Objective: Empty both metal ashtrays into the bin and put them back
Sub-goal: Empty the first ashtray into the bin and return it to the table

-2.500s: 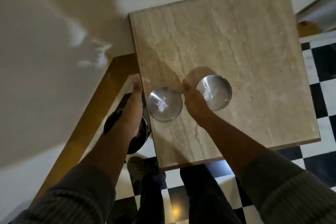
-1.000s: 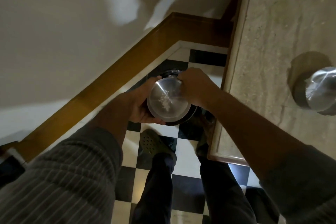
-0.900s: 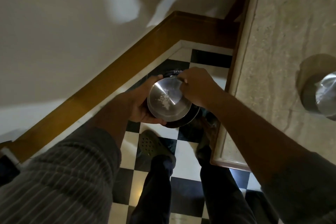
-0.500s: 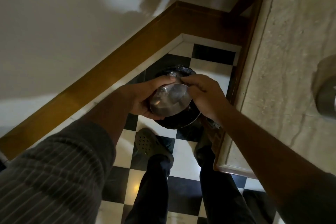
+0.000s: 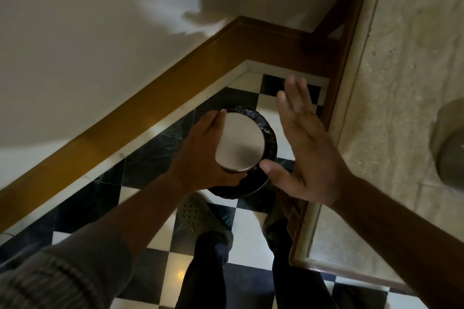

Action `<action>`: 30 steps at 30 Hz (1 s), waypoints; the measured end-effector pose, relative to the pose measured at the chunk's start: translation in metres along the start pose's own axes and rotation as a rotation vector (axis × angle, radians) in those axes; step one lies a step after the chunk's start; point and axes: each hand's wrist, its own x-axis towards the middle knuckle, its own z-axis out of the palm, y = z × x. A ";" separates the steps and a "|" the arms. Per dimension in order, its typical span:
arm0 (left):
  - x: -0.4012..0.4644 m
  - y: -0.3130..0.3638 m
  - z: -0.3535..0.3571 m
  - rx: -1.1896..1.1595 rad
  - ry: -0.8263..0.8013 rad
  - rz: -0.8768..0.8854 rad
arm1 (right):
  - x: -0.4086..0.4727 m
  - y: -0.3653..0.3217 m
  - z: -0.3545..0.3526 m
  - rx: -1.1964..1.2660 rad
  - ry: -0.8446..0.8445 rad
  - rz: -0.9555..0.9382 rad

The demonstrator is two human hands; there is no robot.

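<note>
**Ashtray upturned over the bin**

A person's left hand (image 5: 200, 155) grips a metal ashtray (image 5: 239, 142) by its rim, fingers curled round the near and far edges, and holds it upside down, flat base to the camera, directly above a black-lined bin (image 5: 268, 133) on the checkered floor (image 5: 251, 223). The right hand (image 5: 306, 155) hovers just beside it, palm flat and fingers spread, holding nothing; its thumb is close to the ashtray's edge. The second ashtray (image 5: 452, 158), blurred, sits on the stone desk (image 5: 401, 83) at the right edge of view, well apart from the bin.
</note>
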 end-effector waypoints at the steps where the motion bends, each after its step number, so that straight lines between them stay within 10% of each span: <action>1: 0.000 -0.002 0.004 -0.003 0.022 0.021 | 0.004 -0.004 -0.005 -0.037 0.062 -0.061; 5: 0.001 -0.008 0.013 -0.087 0.159 0.083 | 0.011 -0.030 -0.018 -0.051 0.189 -0.195; 11: -0.001 -0.005 0.020 -0.077 0.260 0.118 | -0.009 0.004 0.027 -0.435 -0.493 -0.275; 20: -0.008 -0.018 0.035 -0.020 0.227 0.127 | 0.007 -0.010 0.005 -0.282 0.045 -0.421; 25: -0.011 -0.008 0.026 -0.037 0.238 0.147 | -0.011 0.002 0.032 -0.455 -0.443 -0.345; 30: -0.010 -0.015 0.026 -0.065 0.226 0.200 | -0.007 -0.021 0.004 -0.249 0.028 -0.371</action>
